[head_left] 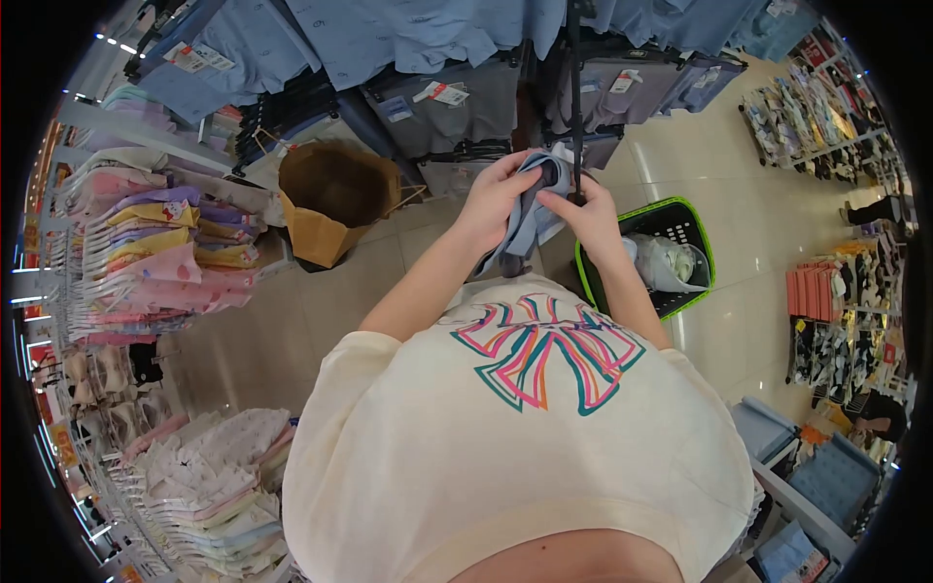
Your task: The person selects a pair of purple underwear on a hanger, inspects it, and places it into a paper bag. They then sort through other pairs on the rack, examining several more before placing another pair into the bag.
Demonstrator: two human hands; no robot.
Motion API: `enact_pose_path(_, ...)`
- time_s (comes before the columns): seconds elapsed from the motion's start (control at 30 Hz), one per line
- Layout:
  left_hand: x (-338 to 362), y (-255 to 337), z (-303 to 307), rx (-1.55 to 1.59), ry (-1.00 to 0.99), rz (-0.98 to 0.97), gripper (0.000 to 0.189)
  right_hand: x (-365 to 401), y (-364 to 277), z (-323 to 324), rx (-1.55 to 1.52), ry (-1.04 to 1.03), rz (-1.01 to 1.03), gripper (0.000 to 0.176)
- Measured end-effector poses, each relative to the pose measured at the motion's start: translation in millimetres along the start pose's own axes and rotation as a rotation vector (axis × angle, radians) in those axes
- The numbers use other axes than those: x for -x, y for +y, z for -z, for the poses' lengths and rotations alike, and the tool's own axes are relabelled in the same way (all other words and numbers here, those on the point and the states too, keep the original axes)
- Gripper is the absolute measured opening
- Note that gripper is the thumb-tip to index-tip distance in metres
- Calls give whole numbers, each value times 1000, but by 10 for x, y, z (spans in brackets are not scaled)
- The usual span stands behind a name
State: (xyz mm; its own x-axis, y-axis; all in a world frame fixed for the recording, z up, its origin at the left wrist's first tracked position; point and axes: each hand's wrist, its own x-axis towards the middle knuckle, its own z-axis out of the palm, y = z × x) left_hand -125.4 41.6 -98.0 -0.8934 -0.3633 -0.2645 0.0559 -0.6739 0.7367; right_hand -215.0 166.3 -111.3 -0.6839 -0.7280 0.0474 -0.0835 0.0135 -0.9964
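In front of my chest I hold a folded blue-grey garment up in both hands. My left hand is closed round its left side, with the thumb over the top layer. My right hand pinches the right side, thumb pointing towards the left one. A dark inner part shows between the layers near my thumbs. A white-and-grey bit at the top may be a tag, too small to read. The exact kind of garment cannot be made out. A dark vertical pole stands just beyond my right hand.
Blue garments and grey ones with tags hang ahead. A brown paper bag stands on the left, a green-rimmed black basket with a plastic bag on the right. Pink and yellow clothes hang at left.
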Motion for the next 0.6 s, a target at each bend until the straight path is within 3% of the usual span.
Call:
enact_pose_path(0.03,-19,-54,76,-80,8,-32,28,-16,41,25,24,27,-9,25)
enact_pose_path(0.13,-12,-143,202,-400,-31,-171,28,-19,7,155,-47,57,-203,23)
enact_pose_path(0.23,-9,-203,453,-906,-29,-298,27,-77,180,268,-55,131,-136,20)
enact_pose_path(0.33,99,-201,643,-1294,-13,-241,23,-76,113,351,-189,237,-126,19)
enact_pose_path(0.43,193,-140,678,-1201,51,-49,20,-48,106,438,-145,281,-182,19)
enact_pose_path(0.6,74,-69,809,-1129,266,-149,18,-4,385,566,-27,336,-215,20)
